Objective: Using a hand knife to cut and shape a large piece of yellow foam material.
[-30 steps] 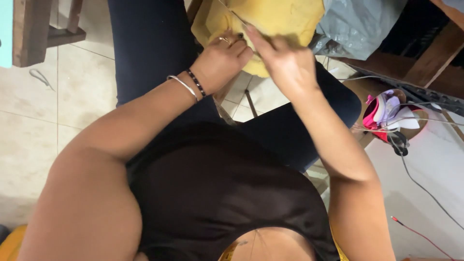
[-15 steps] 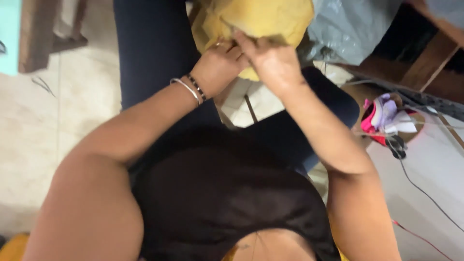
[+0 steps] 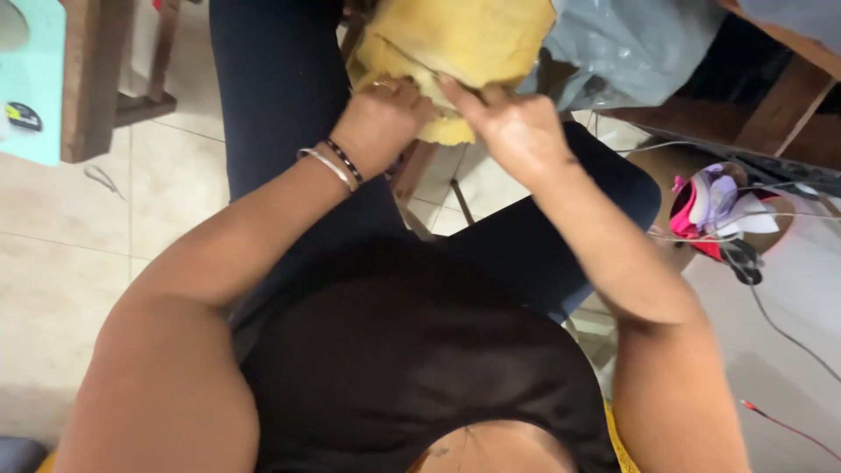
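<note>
A folded piece of yellow cloth (image 3: 464,39) lies across my lap at the top of the view. My left hand (image 3: 381,123), with bracelets on its wrist, grips the cloth's lower left edge. Fingers of my right hand (image 3: 508,123) pinch the cloth's lower edge just to the right of that. The two hands are close together. My dark trousers (image 3: 280,88) and black top fill the middle of the frame.
A grey plastic bag (image 3: 613,44) lies to the right of the cloth. A red and purple object (image 3: 714,210) with cables sits on the floor at right. Wooden furniture (image 3: 92,79) stands at upper left, and a wooden frame (image 3: 780,105) at upper right. Pale floor tiles lie at left.
The view has shifted a little and the cloth sits higher in it. Both hands stay on the cloth's lower edge, drawn slightly closer together.
</note>
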